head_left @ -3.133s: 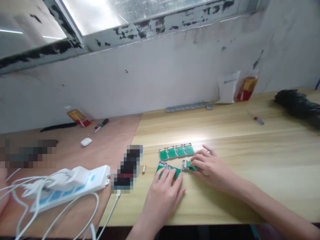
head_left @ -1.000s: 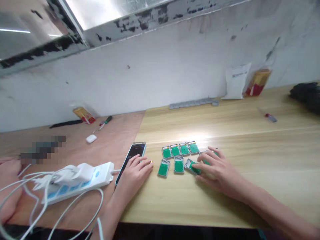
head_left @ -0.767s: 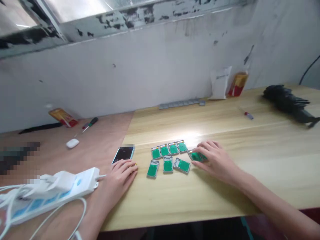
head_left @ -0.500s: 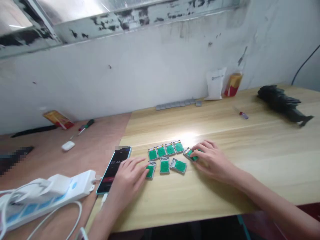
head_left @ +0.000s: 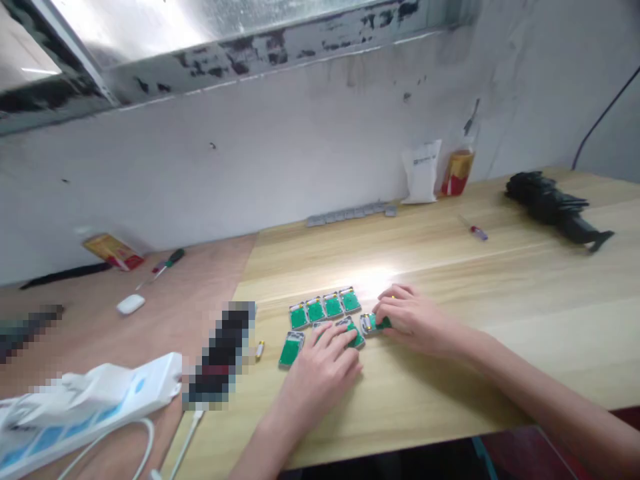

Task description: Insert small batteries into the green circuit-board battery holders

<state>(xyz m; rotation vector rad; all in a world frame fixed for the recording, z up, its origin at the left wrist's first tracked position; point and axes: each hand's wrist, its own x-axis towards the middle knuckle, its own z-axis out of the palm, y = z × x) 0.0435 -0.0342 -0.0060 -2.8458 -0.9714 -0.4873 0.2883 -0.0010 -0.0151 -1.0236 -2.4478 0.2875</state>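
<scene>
My right hand [head_left: 407, 317] pinches a small grey case with a green circuit board [head_left: 371, 324] at the right of the group. Part of that board is hidden under the fingers. My left hand [head_left: 323, 363] lies with fingers stretched over the lower row, its fingertips touching another green board [head_left: 356, 339] and covering part of one beside it. To its left rests an uncovered green-board case [head_left: 291, 349]. Behind, several similar cases [head_left: 315, 310] form a row, each with a small battery along its top edge. A loose battery [head_left: 260, 351] lies near the phone.
A phone [head_left: 223, 357], blurred out, lies at left beside a white power strip [head_left: 90, 417] with cables. Grey pieces [head_left: 350, 214] line the wall. A screwdriver [head_left: 479, 233] and a black object [head_left: 555, 210] lie at right; a white pouch [head_left: 421, 172] stands behind.
My left hand has moved right from the leftmost lower case onto the others, uncovering the loose battery. My right hand has turned its case and brought it closer to the lower row.
</scene>
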